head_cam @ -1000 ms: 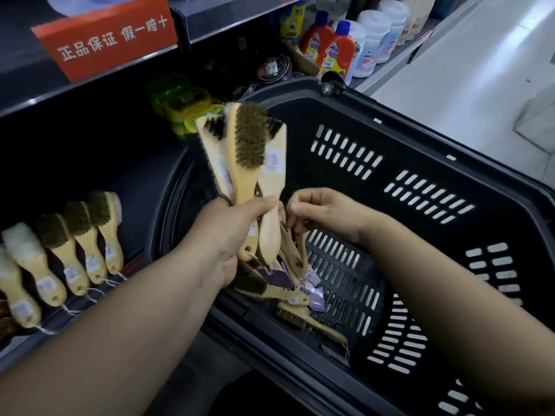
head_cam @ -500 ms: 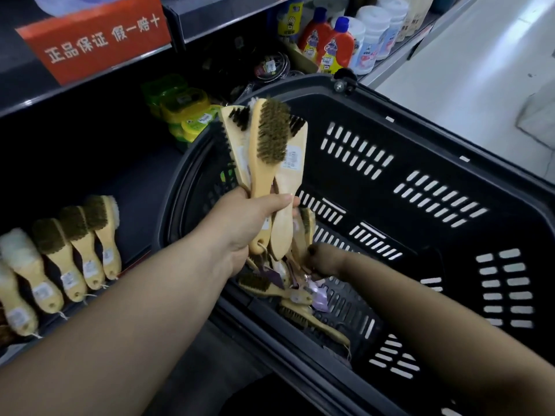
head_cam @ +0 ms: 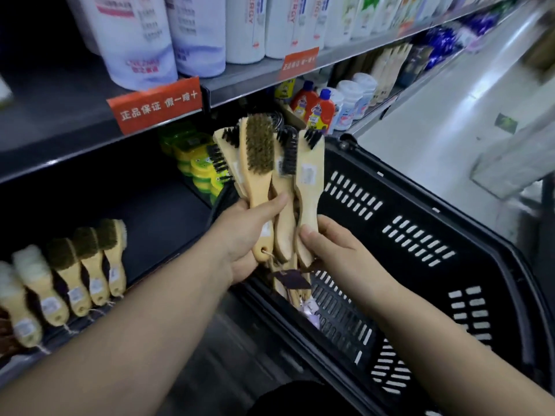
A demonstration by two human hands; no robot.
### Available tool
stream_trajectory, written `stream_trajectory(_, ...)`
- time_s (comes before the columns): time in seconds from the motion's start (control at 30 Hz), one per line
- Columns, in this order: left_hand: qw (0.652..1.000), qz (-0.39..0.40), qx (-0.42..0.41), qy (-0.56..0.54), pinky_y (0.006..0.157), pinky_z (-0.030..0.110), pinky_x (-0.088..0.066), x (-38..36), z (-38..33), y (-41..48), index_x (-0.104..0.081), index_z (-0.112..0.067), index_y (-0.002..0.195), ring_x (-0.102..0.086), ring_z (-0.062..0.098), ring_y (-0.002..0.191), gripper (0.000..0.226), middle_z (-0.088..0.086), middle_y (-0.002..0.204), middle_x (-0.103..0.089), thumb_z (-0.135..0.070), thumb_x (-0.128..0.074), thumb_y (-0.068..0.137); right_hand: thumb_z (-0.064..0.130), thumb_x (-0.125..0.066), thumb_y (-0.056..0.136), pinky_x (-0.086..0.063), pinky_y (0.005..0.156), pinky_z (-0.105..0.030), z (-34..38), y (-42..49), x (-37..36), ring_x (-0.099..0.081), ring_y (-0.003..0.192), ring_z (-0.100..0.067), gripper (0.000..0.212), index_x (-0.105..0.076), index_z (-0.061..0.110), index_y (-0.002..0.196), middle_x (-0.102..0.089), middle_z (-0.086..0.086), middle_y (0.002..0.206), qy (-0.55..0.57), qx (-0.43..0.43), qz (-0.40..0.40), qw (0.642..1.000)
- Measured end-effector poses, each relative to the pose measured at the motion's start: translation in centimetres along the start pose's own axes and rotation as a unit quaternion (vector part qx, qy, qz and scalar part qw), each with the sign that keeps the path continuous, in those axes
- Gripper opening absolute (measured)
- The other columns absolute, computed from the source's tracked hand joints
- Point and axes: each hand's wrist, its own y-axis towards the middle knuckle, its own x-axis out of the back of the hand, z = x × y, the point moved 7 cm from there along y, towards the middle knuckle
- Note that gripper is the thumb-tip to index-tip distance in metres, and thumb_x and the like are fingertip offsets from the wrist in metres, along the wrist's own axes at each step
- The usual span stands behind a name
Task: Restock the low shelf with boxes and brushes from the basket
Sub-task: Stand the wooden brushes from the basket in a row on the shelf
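Note:
My left hand (head_cam: 244, 238) grips a fan of several wooden-handled brushes (head_cam: 259, 163) upright above the left rim of the black basket (head_cam: 420, 235). My right hand (head_cam: 333, 250) holds one more wooden brush (head_cam: 309, 187) with black bristles by its handle, pressed against the right side of the bunch. A few brushes and purple tags (head_cam: 295, 291) lie in the basket's near corner, partly hidden by my hands. On the low shelf (head_cam: 168, 217) at the left stands a row of brushes (head_cam: 81, 271), handles toward me.
Yellow-green tubs (head_cam: 195, 157) sit at the back of the low shelf. Bottles (head_cam: 318, 109) stand further right on it. The shelf above carries white refill bags (head_cam: 144, 40) and red price labels (head_cam: 156, 103). The aisle floor (head_cam: 450, 121) runs along the right.
My right hand came up out of the basket with another brush and joined it to the bunch. The bunch rose a little, and my view tilted upward to show the upper shelf.

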Motion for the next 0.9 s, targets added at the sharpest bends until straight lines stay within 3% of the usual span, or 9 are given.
stream_trajectory(0.17, 0.999, -0.013, -0.004, 0.045, 0.06, 0.041, -0.06, 5.9, -2.0, -4.9, -0.064, -0.011, 0.104, -0.072, 0.027, 0.076, 0.043, 0.016, 0.09, -0.074, -0.006, -0.07, 0.062, 0.029, -0.051, 0.094, -0.05, 0.08, -0.036, 2.5, -0.5, -6.4, -0.06, 0.078, -0.012, 0.014, -0.062, 0.021, 0.098, -0.065, 0.003, 0.085, -0.052, -0.019, 0.082, 0.995)
stream_trajectory(0.27, 0.996, -0.073, 0.004, 0.052, 0.051, 0.036, -0.058, 10.4, -3.0, -7.1, -0.065, -0.009, 0.102, -0.071, 0.026, 0.067, 0.034, 0.016, 0.083, -0.073, 0.007, -0.066, 0.072, 0.026, -0.056, 0.092, -0.052, 0.072, -0.028, 3.3, -0.4, -11.1, -0.058, 0.074, -0.008, 0.019, -0.056, 0.017, 0.108, -0.063, 0.003, 0.087, -0.045, -0.013, 0.099, 0.994)
stream_trajectory(0.33, 0.991, -0.12, 0.007, 0.059, 0.055, 0.037, -0.059, 13.2, -3.6, -8.2, -0.065, -0.009, 0.103, -0.069, 0.026, 0.066, 0.03, 0.017, 0.086, -0.072, 0.007, -0.064, 0.077, 0.021, -0.058, 0.091, -0.053, 0.063, -0.02, 3.8, 0.1, -14.1, -0.058, 0.074, -0.006, 0.025, -0.049, 0.014, 0.113, -0.062, 0.0, 0.094, -0.037, -0.011, 0.117, 0.992)
stream_trajectory(0.43, 0.985, -0.154, 0.044, 0.06, 0.062, 0.035, -0.055, 16.8, -3.8, -9.7, -0.068, -0.007, 0.096, -0.066, 0.026, 0.064, 0.017, 0.017, 0.084, -0.07, 0.001, -0.061, 0.083, 0.012, -0.056, 0.092, -0.053, 0.061, -0.023, 3.4, 1.1, -18.4, -0.061, 0.069, -0.007, 0.007, -0.054, 0.015, 0.097, -0.065, 0.002, 0.084, 0.026, -0.037, 0.17, 0.984)
stream_trajectory(0.5, 0.979, -0.187, 0.064, 0.052, 0.052, 0.029, -0.054, 19.7, -3.6, -10.6, -0.067, -0.004, 0.097, -0.063, 0.025, 0.068, 0.015, 0.017, 0.086, -0.068, -0.001, -0.057, 0.087, 0.008, -0.053, 0.094, -0.053, 0.056, -0.022, 2.3, 2.7, -20.7, -0.062, 0.059, -0.005, 0.007, -0.056, 0.013, 0.089, -0.065, 0.003, 0.072, 0.078, -0.074, 0.166, 0.98)
stream_trajectory(0.57, 0.971, -0.229, 0.066, 0.033, 0.037, 0.022, -0.049, 22.8, -3.3, -11.5, -0.066, -0.001, 0.095, -0.06, 0.022, 0.066, 0.014, 0.013, 0.079, -0.067, 0.0, -0.052, 0.09, 0.009, -0.049, 0.096, -0.051, 0.053, -0.023, 0.2, 4.9, -22.6, -0.059, 0.055, -0.01, 0.004, -0.052, 0.006, 0.095, -0.059, -0.003, 0.073, 0.092, -0.121, 0.124, 0.981)
stream_trajectory(0.7, 0.952, -0.299, 0.059, -0.014, 0.035, 0.028, -0.049, 27.9, -2.4, -12.8, -0.067, -0.005, 0.089, -0.061, 0.025, 0.064, 0.012, 0.01, 0.057, -0.069, 0.0, -0.056, 0.087, 0.011, -0.042, 0.098, -0.046, 0.06, -0.029, -4.1, 10.0, -25.7, -0.048, 0.062, -0.017, 0.009, -0.05, 0.009, 0.093, -0.051, -0.006, 0.073, 0.003, -0.148, 0.079, 0.986)
stream_trajectory(0.8, 0.943, -0.322, 0.049, -0.067, 0.036, 0.034, -0.05, 30.4, -1.7, -12.6, -0.068, -0.005, 0.083, -0.062, 0.029, 0.07, 0.012, 0.013, 0.068, -0.072, 0.001, -0.058, 0.085, 0.007, -0.042, 0.096, -0.042, 0.075, -0.032, -6.6, 13.8, -27.7, -0.049, 0.072, -0.019, 0.009, -0.05, 0.011, 0.096, -0.051, -0.003, 0.076, -0.087, -0.125, 0.09, 0.984)
stream_trajectory(0.9, 0.942, -0.325, 0.045, -0.074, 0.044, 0.039, -0.055, 31.8, -0.7, -11.2, -0.068, -0.004, 0.097, -0.064, 0.029, 0.071, 0.016, 0.015, 0.082, -0.072, -0.001, -0.06, 0.084, 0.011, -0.049, 0.093, -0.046, 0.089, -0.038, -8.7, 17.3, -28.4, -0.051, 0.088, -0.021, 0.018, -0.053, 0.008, 0.11, -0.055, -0.01, 0.095, -0.174, -0.109, 0.068, 0.976)
